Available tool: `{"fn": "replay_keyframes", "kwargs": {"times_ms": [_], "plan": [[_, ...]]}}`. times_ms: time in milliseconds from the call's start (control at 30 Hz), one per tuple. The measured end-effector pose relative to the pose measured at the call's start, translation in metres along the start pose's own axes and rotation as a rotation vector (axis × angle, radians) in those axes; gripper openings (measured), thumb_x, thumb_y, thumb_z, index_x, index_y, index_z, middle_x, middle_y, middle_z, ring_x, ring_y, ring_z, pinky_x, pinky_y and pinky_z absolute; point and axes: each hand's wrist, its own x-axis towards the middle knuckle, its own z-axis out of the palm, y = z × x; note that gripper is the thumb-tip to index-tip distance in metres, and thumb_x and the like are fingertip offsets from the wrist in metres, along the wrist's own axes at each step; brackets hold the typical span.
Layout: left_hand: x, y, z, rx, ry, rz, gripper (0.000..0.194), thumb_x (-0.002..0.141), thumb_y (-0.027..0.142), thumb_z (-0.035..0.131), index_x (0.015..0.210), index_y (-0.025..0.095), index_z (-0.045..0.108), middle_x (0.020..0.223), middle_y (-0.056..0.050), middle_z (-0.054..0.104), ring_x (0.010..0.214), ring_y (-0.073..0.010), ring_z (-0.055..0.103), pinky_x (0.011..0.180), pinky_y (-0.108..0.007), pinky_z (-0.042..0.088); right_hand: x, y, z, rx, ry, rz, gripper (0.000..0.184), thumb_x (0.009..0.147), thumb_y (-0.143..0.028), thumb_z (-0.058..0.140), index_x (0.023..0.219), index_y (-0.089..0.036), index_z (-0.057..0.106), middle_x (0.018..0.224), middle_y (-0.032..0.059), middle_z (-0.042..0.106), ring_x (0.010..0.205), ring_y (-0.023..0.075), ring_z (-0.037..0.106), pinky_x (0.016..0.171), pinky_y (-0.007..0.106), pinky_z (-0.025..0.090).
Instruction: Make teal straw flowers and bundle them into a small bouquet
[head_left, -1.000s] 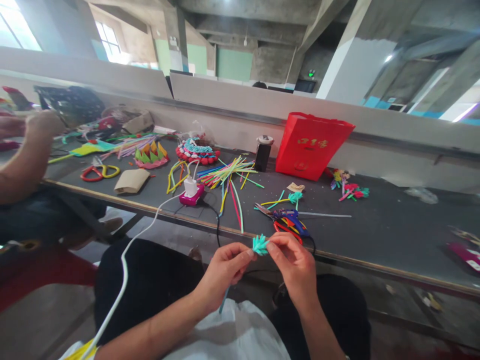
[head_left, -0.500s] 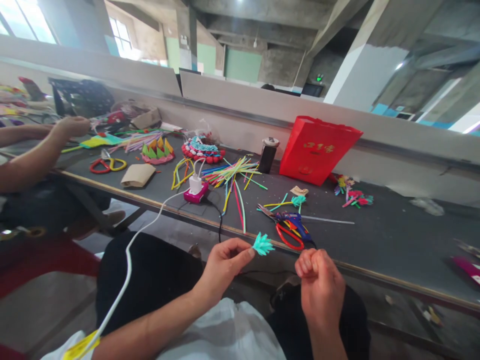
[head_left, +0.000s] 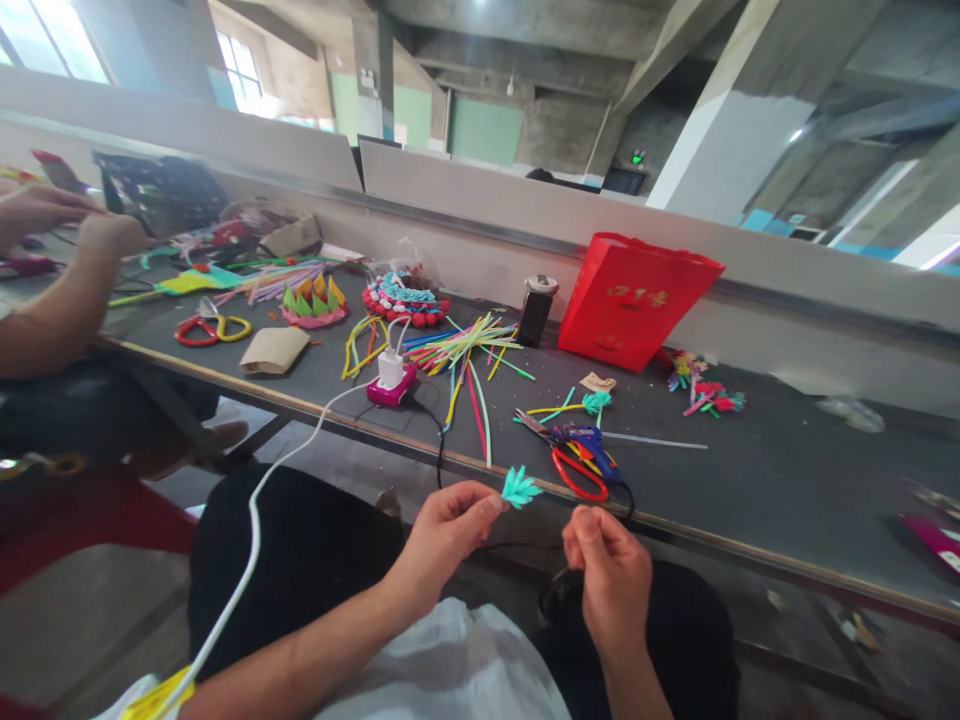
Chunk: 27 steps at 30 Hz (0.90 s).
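Between thumb and fingertips, my left hand (head_left: 459,525) pinches a small turquoise flower (head_left: 519,487) with pointed petals, just in front of the table edge. My right hand (head_left: 611,565) is closed a little to its right, fingertips curled together; whether something small sits in them I cannot make out. Beyond my hands lie red-handled scissors (head_left: 580,474) and a blue glue gun (head_left: 589,437), partly overlapping. A second turquoise flower (head_left: 597,402) rests behind them, near yellow and green stems.
Pipe cleaners (head_left: 472,345) lie in a loose heap beside a pink power strip (head_left: 392,386) with a white charger. A red paper bag (head_left: 637,300) and a dark bottle (head_left: 535,312) stand at the back. At left, a co-worker's hands (head_left: 109,232) work near more scissors (head_left: 213,325).
My right hand has moved left, closer to the flower, and turned so its thumb shows. The flower has shifted slightly left. The co-worker's hands have moved left.
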Motion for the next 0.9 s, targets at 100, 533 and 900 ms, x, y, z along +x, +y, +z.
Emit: {"fn": "replay_keyframes", "kwargs": {"times_ms": [100,533,900], "plan": [[0.001,0.001,-0.002,-0.047,-0.002,-0.037,0.038,0.08,0.051,0.066,0.075,0.013,0.069,0.053,0.004,0.046,0.045,-0.0053,0.028,0.043,-0.022,0.013,0.003,0.002,0.0,-0.031,0.0,-0.013,0.048,0.089,-0.048,0.06,0.053,-0.019,0.051,0.047,-0.0053,0.042,0.046,0.0091,0.038,0.047,0.024,0.03],[0.027,0.026,-0.02,-0.252,0.012,0.03,0.025,0.074,0.036,0.077,0.075,0.014,0.065,0.058,0.005,0.048,0.044,-0.0034,0.035,0.041,-0.019,0.022,0.117,0.007,-0.053,-0.828,0.008,-0.189,0.031,0.081,-0.047,0.06,0.091,-0.019,0.067,0.081,0.008,0.07,0.074,0.0231,0.062,0.071,0.034,0.045],[0.104,0.066,-0.029,-0.281,-0.038,0.116,0.024,0.067,0.028,0.083,0.078,0.014,0.067,0.067,0.003,0.055,0.052,-0.0056,0.046,0.047,-0.019,0.034,0.16,0.04,-0.044,-0.965,-0.112,-0.06,0.026,0.077,-0.049,0.062,0.077,-0.023,0.067,0.074,0.0069,0.074,0.069,0.0249,0.069,0.061,0.032,0.046]]}}
